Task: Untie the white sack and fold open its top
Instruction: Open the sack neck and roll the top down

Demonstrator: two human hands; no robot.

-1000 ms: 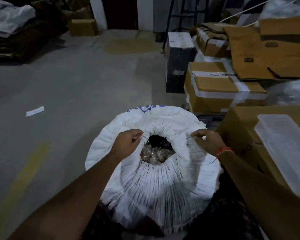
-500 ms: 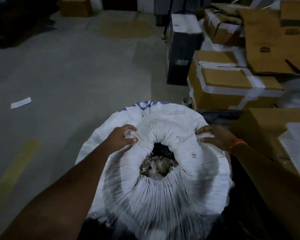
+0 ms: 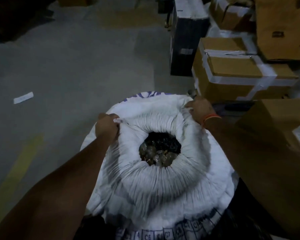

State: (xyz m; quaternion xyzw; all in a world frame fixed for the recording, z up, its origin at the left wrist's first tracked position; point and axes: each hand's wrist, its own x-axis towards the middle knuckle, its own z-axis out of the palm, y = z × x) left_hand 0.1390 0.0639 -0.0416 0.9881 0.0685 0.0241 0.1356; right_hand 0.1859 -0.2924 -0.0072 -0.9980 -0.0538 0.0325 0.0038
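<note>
The white sack (image 3: 156,184) stands upright on the floor right below me, with blue print on its near and far sides. Its top is rolled outward into a thick pleated ring around a round mouth. Inside the mouth lie dark and shiny packed contents (image 3: 160,150). My left hand (image 3: 106,126) is shut on the rolled rim at the sack's left side. On the far right side, my right hand (image 3: 200,108) grips the rim; an orange band sits on its wrist.
Taped cardboard boxes (image 3: 232,70) and a black box (image 3: 185,37) crowd the right side, one brown carton (image 3: 274,122) close beside my right arm. Grey concrete floor (image 3: 76,66) spreads to the left, with a white paper strip (image 3: 23,97) and a yellow line (image 3: 17,172).
Both hands moved outward along the rim, pulling the fabric down. The rolled ring grew wider and the mouth opened larger. My view tilted further down over the sack.
</note>
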